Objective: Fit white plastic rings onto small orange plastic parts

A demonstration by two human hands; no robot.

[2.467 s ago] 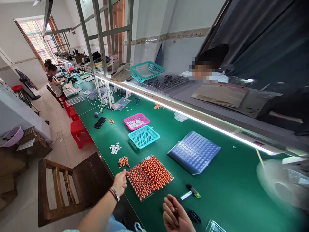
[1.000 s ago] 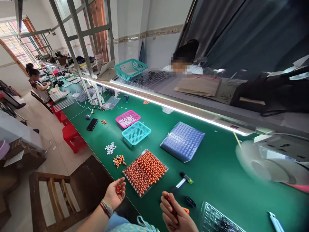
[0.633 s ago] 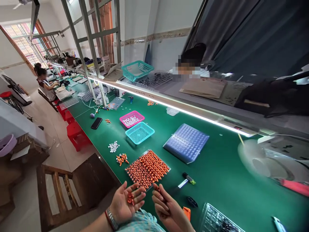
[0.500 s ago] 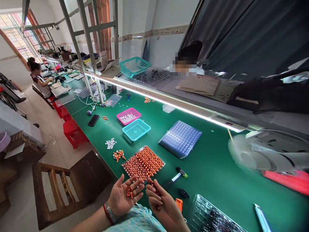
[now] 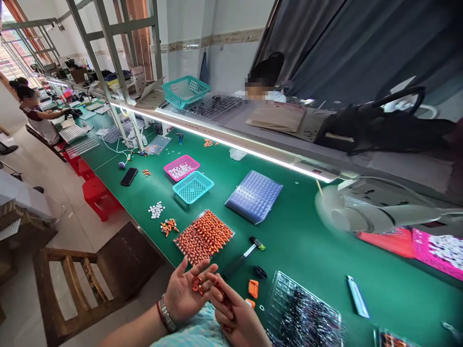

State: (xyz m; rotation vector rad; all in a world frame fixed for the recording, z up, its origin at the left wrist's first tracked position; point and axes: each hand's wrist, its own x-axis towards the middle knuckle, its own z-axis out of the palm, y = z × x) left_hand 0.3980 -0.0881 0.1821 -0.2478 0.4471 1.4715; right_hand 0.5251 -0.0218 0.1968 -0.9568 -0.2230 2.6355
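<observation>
My left hand [image 5: 183, 294] is palm up with fingers spread, and a few small orange-red round pieces [image 5: 196, 283] lie in its palm. Against its fingertips, my right hand [image 5: 240, 311] is closed, its fingers curled round more small orange pieces [image 5: 227, 301], partly hidden. Just beyond the hands lies a clear tray filled with rows of orange pointed parts [image 5: 211, 232]. A hammer [image 5: 249, 250] with a dark handle rests right of that tray. Left of it are a small heap of orange pieces [image 5: 169, 226] and white round pieces [image 5: 156, 209].
Farther back stand a pink basket [image 5: 166, 168] of white pieces and a teal basket [image 5: 193, 195]. Stacked clear trays [image 5: 253, 197] lie beyond the hammer. To the right are a tray of dark parts [image 5: 311, 313], a cutter knife [image 5: 357, 296] and a fan [image 5: 336, 207].
The view has swung right, bringing a second pink basket and more of the dark-parts tray into sight. My right hand has come closer to my left fingers.
</observation>
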